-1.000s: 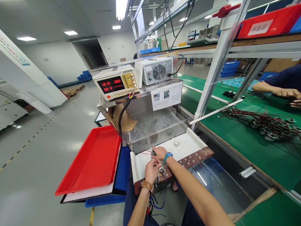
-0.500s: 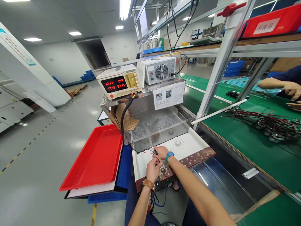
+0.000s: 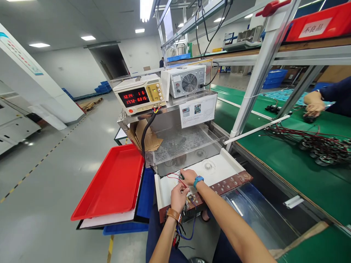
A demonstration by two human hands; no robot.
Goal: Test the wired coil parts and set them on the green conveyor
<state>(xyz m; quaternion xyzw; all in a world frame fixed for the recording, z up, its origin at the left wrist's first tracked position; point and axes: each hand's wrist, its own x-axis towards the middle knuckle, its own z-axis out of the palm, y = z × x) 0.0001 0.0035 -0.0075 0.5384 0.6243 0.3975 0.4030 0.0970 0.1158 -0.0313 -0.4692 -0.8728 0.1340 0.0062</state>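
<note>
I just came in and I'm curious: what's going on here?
A person is working over a white tray with both hands. The left hand pinches a red wire, and the right hand holds a small green part, mostly hidden. Behind, a cream box shows glowing red numbers. Off to the right, a co-worker's hand is on a dark thing on a green bench, near a pile of wired parts.

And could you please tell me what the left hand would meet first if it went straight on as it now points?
Most likely the right hand, just ahead of the left hand's fingertips above the white tray; depth is unclear, so it might pass slightly over or under.
</note>
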